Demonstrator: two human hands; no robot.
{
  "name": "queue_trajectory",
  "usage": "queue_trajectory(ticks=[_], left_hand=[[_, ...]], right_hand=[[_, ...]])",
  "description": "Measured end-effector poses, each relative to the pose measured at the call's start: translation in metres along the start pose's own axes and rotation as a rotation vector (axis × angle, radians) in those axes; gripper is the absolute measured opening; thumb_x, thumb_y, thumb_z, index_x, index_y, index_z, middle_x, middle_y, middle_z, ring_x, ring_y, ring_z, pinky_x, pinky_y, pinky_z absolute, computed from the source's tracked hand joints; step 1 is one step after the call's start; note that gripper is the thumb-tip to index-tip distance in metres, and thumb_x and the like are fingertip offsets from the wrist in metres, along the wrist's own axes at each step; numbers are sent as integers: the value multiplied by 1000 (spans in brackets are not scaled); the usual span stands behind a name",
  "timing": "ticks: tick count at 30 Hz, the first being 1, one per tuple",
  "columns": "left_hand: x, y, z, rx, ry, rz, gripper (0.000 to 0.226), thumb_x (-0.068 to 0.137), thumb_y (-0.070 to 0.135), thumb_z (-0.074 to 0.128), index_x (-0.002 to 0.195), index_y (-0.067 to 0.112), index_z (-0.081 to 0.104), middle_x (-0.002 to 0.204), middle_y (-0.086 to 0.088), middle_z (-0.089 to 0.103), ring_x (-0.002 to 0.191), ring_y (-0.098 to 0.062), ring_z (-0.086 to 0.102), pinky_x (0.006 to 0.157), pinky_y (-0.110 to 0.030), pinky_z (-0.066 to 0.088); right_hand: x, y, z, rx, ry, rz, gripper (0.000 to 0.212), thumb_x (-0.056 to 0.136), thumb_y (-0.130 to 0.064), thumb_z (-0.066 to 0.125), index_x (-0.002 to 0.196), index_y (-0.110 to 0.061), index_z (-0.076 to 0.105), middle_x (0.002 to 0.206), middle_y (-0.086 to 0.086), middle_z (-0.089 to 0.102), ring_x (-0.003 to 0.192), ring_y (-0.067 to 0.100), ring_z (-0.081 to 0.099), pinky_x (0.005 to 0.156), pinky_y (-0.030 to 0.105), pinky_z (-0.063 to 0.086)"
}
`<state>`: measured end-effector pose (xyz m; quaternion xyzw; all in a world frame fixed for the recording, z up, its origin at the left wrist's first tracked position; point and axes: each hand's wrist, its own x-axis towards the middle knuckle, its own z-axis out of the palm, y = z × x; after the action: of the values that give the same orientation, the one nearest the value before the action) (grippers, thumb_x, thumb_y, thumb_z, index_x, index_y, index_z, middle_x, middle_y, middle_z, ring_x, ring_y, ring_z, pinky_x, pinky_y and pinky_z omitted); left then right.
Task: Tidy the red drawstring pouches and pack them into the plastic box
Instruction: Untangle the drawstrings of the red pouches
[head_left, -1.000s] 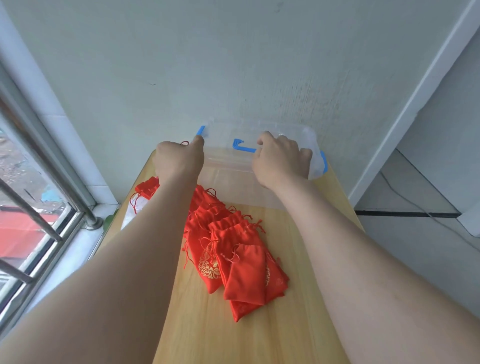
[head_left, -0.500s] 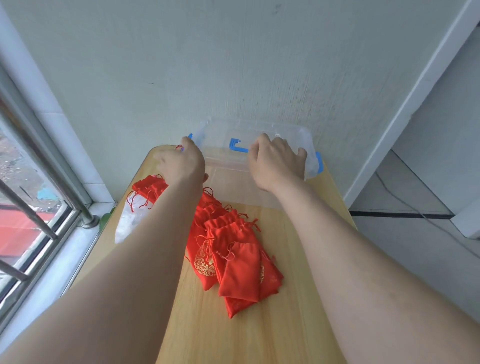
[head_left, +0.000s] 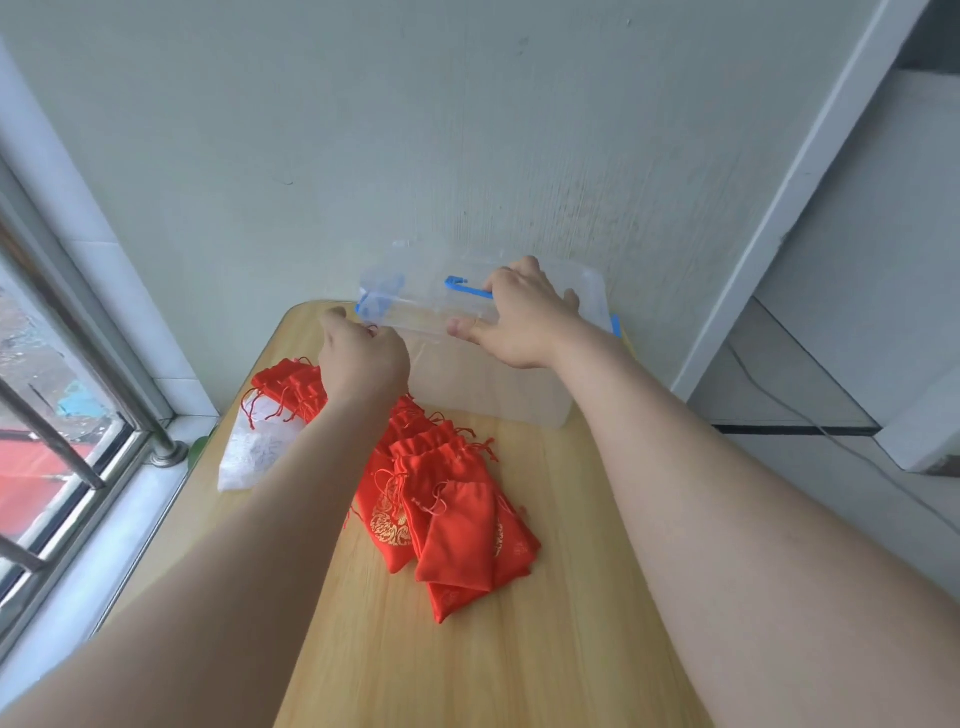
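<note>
**Both hands at the lid, pouches waiting on the table**

The clear plastic box (head_left: 493, 389) stands at the far edge of the pale wooden table (head_left: 519, 649), close against the wall. The right hand (head_left: 519, 322) has its translucent lid (head_left: 415, 306): fingers curved over the top beside the blue handle (head_left: 462, 285), thumb hooked at the front rim. The left hand (head_left: 363, 364) sits at the lid's near left corner with fingers curled away from view. I cannot tell whether it grips the rim or not.

The red drawstring pouches with gold print (head_left: 447, 499) lie in a loose overlapping heap from the table's left edge towards its middle, none in the box yet. They look light, soft and floppy, so I'd take them flat by the body or gather several at the necks. The thin cords could snag on each other. The box looks light and springy, its lid best lifted by the rim.

A crumpled white plastic bag (head_left: 254, 452) lies at the left edge, partly under the pouches. The barred window (head_left: 62, 431) is beyond it. The heap lies just before the box, and the lid needs somewhere to go.
</note>
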<state>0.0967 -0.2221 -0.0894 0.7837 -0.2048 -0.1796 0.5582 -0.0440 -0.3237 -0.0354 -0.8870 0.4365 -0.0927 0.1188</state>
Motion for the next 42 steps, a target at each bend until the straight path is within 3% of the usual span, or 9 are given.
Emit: queue_trajectory(ticks=[3,6,9,12,22,30,34,38,42], left_hand=[[-3,3,-5,67,-29,12,77,86,19,51,158,18,26,122,-6,56,106,-42,68,94,-56,59],[-14,5,-3,182,17,230,67,85,19,64,148,20,40,133,-2,47,96,-22,60,90,-40,50],[-31,11,6,249,-161,546,47,95,35,70,140,28,58,135,7,51,91,-5,55,87,-28,40],[-41,6,23,396,-320,698,38,99,49,66,132,31,70,129,5,62,93,-13,63,88,-33,49],[-36,13,51,530,-129,525,31,105,48,59,126,30,71,134,-3,60,113,-33,65,88,-46,54],[-32,9,58,513,-50,481,31,106,47,55,128,30,69,136,-1,56,108,-34,64,77,-39,44],[-29,6,56,509,-59,503,30,106,48,54,125,30,69,134,0,55,102,-33,64,75,-39,45],[-25,2,55,517,-80,528,30,107,46,51,128,30,67,136,-1,53,102,-34,64,77,-41,48],[-22,-3,54,522,-118,552,32,105,45,56,133,29,64,139,-2,51,101,-34,66,80,-42,50]], right_hand=[[-6,0,-18,98,114,7,86,94,-74,60,149,-10,44,148,8,33,136,34,48,120,57,31],[-13,3,-33,132,326,40,82,93,-74,61,143,-10,49,143,8,37,132,33,52,118,54,35],[-23,15,-35,190,566,192,78,92,-73,62,136,-10,52,138,8,41,124,33,56,112,52,41],[-34,34,-26,266,664,398,83,92,-73,60,136,-3,48,137,12,41,123,37,56,107,52,42],[-50,97,17,537,412,897,90,77,-61,72,134,-2,35,140,13,25,131,47,39,114,63,37],[-20,100,62,341,124,887,77,90,-62,61,139,-4,50,139,14,45,95,31,35,93,53,54],[-12,92,77,326,144,831,81,92,-61,60,145,-2,46,143,16,45,116,38,47,100,56,51],[-17,82,80,452,131,720,63,97,-34,60,145,0,38,148,23,37,130,42,50,111,49,46],[-35,78,85,185,146,674,62,93,-28,63,147,-8,39,148,18,37,137,40,41,113,49,36]])
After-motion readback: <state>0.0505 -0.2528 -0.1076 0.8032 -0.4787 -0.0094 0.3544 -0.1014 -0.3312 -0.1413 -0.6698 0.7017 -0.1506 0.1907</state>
